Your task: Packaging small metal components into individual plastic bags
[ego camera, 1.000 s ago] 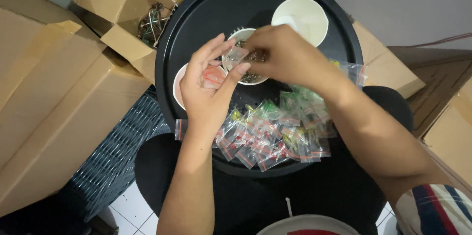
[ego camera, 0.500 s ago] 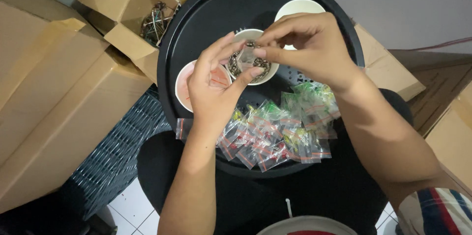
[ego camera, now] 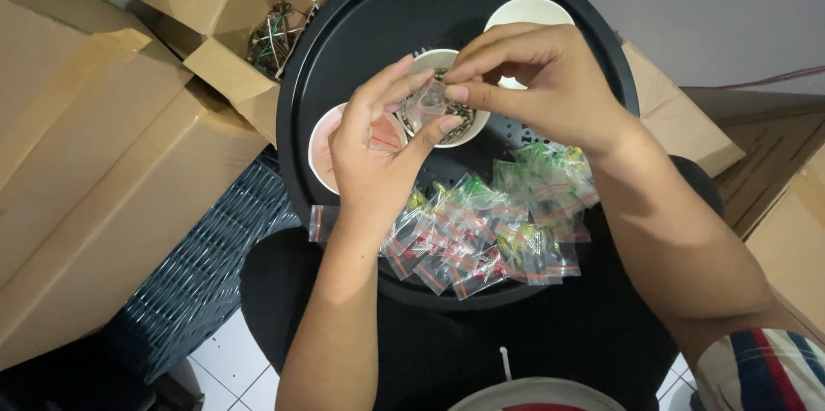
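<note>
bag: small clear zip bag (ego camera: 425, 104), we held it w/ both hands just above the middle bowl (ego camera: 468, 123); contents too small to tell.
left hand (ego camera: 374, 149): fingers curled round the bag's lower side, thumb under it, so holding the bag.
right hand (ego camera: 537, 84): thumb & forefinger pinched narrow on the bag's top edge, other fingers arched over.
doing it well: our view was that the pinch should sit right at the mouth, left hand steady, bag kept over the bowl so anything spilled dropped in, not on the tray.
bowls: pinkish bowl (ego camera: 322, 149) partly under the left hand; white bowl (ego camera: 528, 11) behind the right.
tray: round black tray (ego camera: 344, 41) carried all three bowls.
pile: filled bags w/ green, red, yellow bits (ego camera: 490, 226) lay near, on the tray's near side.
boxes: cardboard boxes (ego camera: 94, 162) to the left, one open w/ wire parts.
</note>
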